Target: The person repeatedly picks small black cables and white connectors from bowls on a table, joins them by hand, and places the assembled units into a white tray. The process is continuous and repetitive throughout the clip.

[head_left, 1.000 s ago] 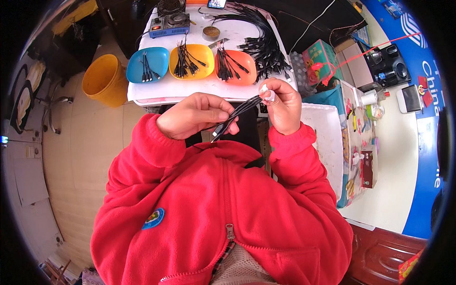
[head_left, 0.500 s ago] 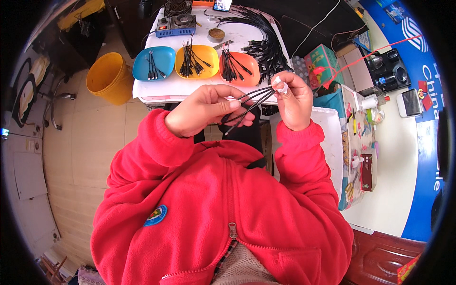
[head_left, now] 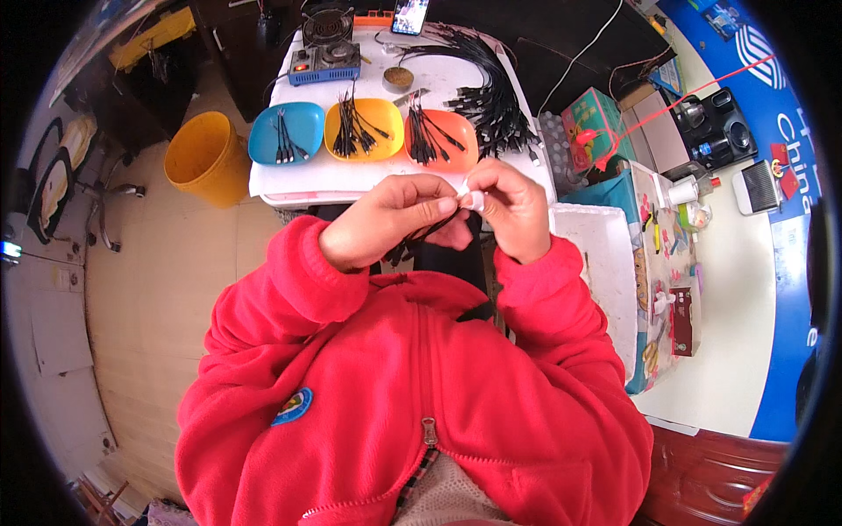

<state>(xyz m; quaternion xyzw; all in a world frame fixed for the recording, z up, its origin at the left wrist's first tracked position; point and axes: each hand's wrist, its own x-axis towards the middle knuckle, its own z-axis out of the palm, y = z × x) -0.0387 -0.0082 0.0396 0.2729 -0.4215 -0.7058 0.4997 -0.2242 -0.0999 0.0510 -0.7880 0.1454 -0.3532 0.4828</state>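
Both hands meet in front of my chest. My left hand [head_left: 390, 219] is closed round a bunch of thin black cables [head_left: 428, 233], whose lower parts hang beneath its fingers. Against its fingertips, my right hand [head_left: 516, 215] pinches the bunch's upper ends, which the fingers largely hide. White wrapping shows on the right thumb and finger. Beyond the hands, three trays hold short black cables: a blue tray [head_left: 260, 140], a yellow tray [head_left: 336, 114] and an orange-pink tray [head_left: 467, 131].
Behind the trays are a small blue stove [head_left: 324, 74], a round tin [head_left: 398, 80] and a phone [head_left: 410, 16]. A large heap of black cables [head_left: 491, 101] covers the table's right side. A yellow bucket [head_left: 206, 158] stands left, a white foam box [head_left: 596, 254] right.
My right hand has moved left and slightly down to meet the left fingertips. The cables, spread between the hands before, are now mostly covered by my left hand.
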